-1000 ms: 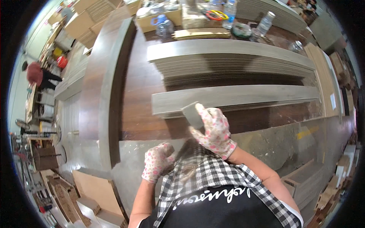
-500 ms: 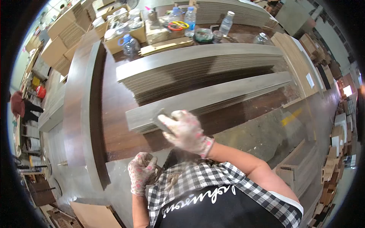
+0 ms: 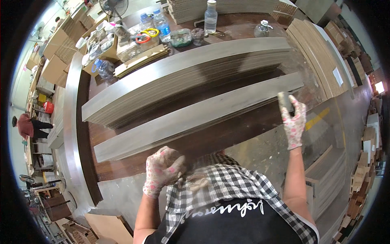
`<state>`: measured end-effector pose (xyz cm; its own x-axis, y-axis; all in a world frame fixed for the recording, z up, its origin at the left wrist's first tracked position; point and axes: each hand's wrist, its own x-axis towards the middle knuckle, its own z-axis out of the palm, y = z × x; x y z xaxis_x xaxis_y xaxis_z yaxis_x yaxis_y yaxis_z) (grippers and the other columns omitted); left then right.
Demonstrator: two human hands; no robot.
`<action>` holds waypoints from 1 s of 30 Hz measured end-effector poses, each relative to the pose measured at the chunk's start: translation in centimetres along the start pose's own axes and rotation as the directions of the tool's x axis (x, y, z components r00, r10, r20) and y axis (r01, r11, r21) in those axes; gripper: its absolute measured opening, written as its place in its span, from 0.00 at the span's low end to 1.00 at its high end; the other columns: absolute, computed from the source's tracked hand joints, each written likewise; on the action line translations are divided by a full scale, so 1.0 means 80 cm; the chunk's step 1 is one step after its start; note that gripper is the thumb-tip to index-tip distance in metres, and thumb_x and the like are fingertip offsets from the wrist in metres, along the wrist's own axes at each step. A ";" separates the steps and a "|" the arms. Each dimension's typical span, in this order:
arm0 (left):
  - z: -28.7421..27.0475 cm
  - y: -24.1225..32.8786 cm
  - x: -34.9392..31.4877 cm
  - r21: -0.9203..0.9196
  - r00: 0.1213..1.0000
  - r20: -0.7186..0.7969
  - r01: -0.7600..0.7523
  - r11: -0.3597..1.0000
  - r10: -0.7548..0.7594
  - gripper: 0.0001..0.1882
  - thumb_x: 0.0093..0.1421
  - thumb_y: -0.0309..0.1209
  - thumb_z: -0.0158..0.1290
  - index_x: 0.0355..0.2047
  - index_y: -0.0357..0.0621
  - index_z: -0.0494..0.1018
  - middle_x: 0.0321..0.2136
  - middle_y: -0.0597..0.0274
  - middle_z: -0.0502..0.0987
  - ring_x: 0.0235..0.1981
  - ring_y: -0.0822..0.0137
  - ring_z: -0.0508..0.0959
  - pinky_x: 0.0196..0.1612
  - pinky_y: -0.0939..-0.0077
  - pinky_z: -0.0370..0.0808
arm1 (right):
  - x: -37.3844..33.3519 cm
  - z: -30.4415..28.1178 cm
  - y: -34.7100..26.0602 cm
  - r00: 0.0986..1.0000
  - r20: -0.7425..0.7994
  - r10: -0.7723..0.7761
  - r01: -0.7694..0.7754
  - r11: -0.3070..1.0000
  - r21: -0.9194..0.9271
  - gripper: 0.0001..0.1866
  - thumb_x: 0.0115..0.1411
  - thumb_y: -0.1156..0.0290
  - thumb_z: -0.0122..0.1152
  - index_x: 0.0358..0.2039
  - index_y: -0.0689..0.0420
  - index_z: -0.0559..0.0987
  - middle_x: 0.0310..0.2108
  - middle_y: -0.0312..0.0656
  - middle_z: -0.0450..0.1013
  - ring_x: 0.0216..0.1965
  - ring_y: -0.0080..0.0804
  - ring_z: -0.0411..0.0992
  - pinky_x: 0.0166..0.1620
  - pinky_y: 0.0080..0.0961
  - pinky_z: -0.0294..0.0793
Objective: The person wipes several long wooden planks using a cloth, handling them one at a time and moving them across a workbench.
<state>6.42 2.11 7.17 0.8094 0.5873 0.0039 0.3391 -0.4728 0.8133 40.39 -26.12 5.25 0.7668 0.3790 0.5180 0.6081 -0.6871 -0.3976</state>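
Grey block, flat, tilted: located at the front edge of the near stack of boards, close to its right end; contact with the boards cannot be told. Right hand, in a pale glove with pink floral print: grasping the block between thumb and fingers, forearm extended. Left hand, gloved alike: fingers curled inward, located in front of the near stack, beside the apron of black-and-white check; whether it grips anything cannot be told, a dark blur adjoining the fingers. Near stack: long, low, grey-topped, set aslant on a dark brown table. Far stack of boards: taller, grey-topped, roughly parallel, just behind. Beyond it: pale strips, bundled; one clear bottle, upright, white-capped; one carton of assorted containers. Table's right end: brown boards, stacked. Far left: one person, red top, dark trousers.
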 end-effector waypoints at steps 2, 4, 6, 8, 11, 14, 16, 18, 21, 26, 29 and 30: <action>-0.009 0.020 0.007 -0.011 0.998 -0.019 0.054 0.998 -0.054 0.05 0.53 0.22 0.64 0.27 0.38 0.78 0.25 0.62 0.79 0.26 0.72 0.78 0.31 0.77 0.75 | 0.026 -0.008 0.073 0.996 -0.037 0.086 -0.091 0.986 -0.141 0.23 0.58 0.69 0.68 0.55 0.52 0.77 0.45 0.46 0.71 0.48 0.43 0.71 0.53 0.37 0.72; -0.016 0.042 0.013 -0.117 0.986 -0.093 0.126 0.985 -0.137 0.03 0.56 0.19 0.62 0.29 0.39 0.79 0.26 0.64 0.80 0.27 0.73 0.78 0.32 0.78 0.75 | 0.049 -0.023 0.126 0.972 -0.145 0.186 -0.211 0.959 -0.187 0.22 0.60 0.67 0.67 0.55 0.53 0.76 0.47 0.48 0.71 0.49 0.45 0.71 0.55 0.37 0.71; -0.020 0.050 0.015 -0.014 0.945 -0.322 -0.072 0.997 0.063 0.07 0.53 0.22 0.65 0.32 0.41 0.79 0.30 0.59 0.80 0.31 0.67 0.80 0.35 0.75 0.78 | 0.066 -0.023 0.108 0.948 -0.083 0.308 -0.296 0.946 0.130 0.25 0.61 0.68 0.66 0.58 0.58 0.74 0.53 0.46 0.71 0.54 0.39 0.70 0.58 0.36 0.69; -0.014 0.066 0.050 0.236 0.837 -0.414 -0.281 0.930 0.358 0.15 0.48 0.28 0.70 0.36 0.43 0.79 0.34 0.57 0.80 0.33 0.60 0.81 0.35 0.71 0.79 | 0.065 -0.006 0.021 0.965 -0.006 0.260 -0.213 0.803 0.557 0.26 0.62 0.71 0.63 0.60 0.63 0.71 0.59 0.45 0.69 0.58 0.34 0.67 0.62 0.34 0.65; 0.006 0.091 0.093 0.435 0.843 -0.303 -0.292 0.852 0.444 0.27 0.43 0.40 0.73 0.45 0.48 0.79 0.37 0.60 0.80 0.41 0.54 0.78 0.46 0.59 0.76 | 0.039 0.039 -0.151 0.992 0.128 0.010 -0.115 0.511 0.852 0.29 0.63 0.76 0.59 0.64 0.63 0.67 0.63 0.44 0.66 0.64 0.32 0.62 0.68 0.32 0.57; 0.038 0.058 0.108 0.540 0.875 -0.256 -0.223 0.812 0.411 0.29 0.42 0.46 0.70 0.45 0.54 0.80 0.38 0.63 0.76 0.46 0.55 0.74 0.47 0.56 0.66 | 0.006 0.101 -0.241 0.970 0.242 -0.029 -0.229 0.236 0.944 0.29 0.65 0.74 0.54 0.66 0.64 0.64 0.64 0.43 0.64 0.62 0.31 0.64 0.66 0.29 0.59; 0.040 0.026 0.095 0.542 0.870 -0.331 -0.142 0.828 0.366 0.27 0.44 0.43 0.69 0.46 0.57 0.80 0.39 0.63 0.76 0.47 0.55 0.73 0.49 0.56 0.65 | -0.014 0.129 -0.257 0.948 0.308 -0.079 -0.272 0.303 0.913 0.30 0.65 0.73 0.55 0.67 0.63 0.63 0.64 0.42 0.64 0.60 0.30 0.64 0.64 0.27 0.60; 0.021 -0.008 0.069 0.551 0.850 -0.411 -0.056 0.832 0.329 0.26 0.44 0.39 0.68 0.47 0.58 0.80 0.43 0.63 0.77 0.49 0.56 0.73 0.52 0.55 0.64 | -0.021 0.131 -0.257 0.962 0.261 -0.081 -0.210 0.391 0.896 0.30 0.66 0.70 0.56 0.66 0.63 0.63 0.66 0.43 0.61 0.62 0.31 0.62 0.65 0.29 0.59; -0.061 -0.070 0.023 0.592 0.664 -0.647 0.128 0.796 0.375 0.21 0.40 0.31 0.69 0.38 0.55 0.81 0.34 0.63 0.78 0.41 0.60 0.77 0.44 0.60 0.69 | -0.024 0.140 -0.253 0.968 0.252 -0.014 -0.234 0.325 0.916 0.29 0.66 0.72 0.57 0.66 0.61 0.64 0.65 0.41 0.63 0.60 0.28 0.63 0.64 0.28 0.60; -0.240 -0.194 -0.087 0.488 0.540 -0.827 0.552 0.676 0.156 0.09 0.53 0.28 0.61 0.36 0.48 0.82 0.30 0.60 0.79 0.30 0.61 0.78 0.36 0.67 0.75 | -0.024 0.135 -0.252 0.963 0.269 -0.029 -0.233 0.412 0.881 0.30 0.64 0.77 0.56 0.67 0.58 0.64 0.65 0.37 0.63 0.55 0.24 0.63 0.62 0.24 0.61; -0.233 -0.123 -0.034 0.423 0.574 -0.769 0.126 0.898 0.282 0.09 0.57 0.32 0.57 0.36 0.43 0.81 0.33 0.58 0.81 0.32 0.59 0.79 0.38 0.65 0.77 | -0.026 0.135 -0.256 0.962 0.271 -0.033 -0.224 0.468 0.855 0.31 0.64 0.76 0.55 0.67 0.59 0.64 0.67 0.40 0.61 0.57 0.26 0.63 0.61 0.25 0.62; -0.203 -0.099 -0.003 0.469 0.584 -0.700 -0.056 0.881 0.410 0.10 0.56 0.36 0.59 0.34 0.44 0.81 0.33 0.58 0.81 0.33 0.59 0.79 0.40 0.63 0.77 | -0.027 0.133 -0.257 0.963 0.268 -0.027 -0.222 0.480 0.848 0.30 0.63 0.76 0.55 0.67 0.59 0.64 0.67 0.39 0.61 0.57 0.26 0.63 0.60 0.24 0.63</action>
<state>-4.25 16.37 10.21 0.2760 0.6091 0.7435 0.4782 -0.7581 0.4435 28.41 -6.23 4.25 0.7768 0.5498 0.3071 0.2960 0.1116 -0.9486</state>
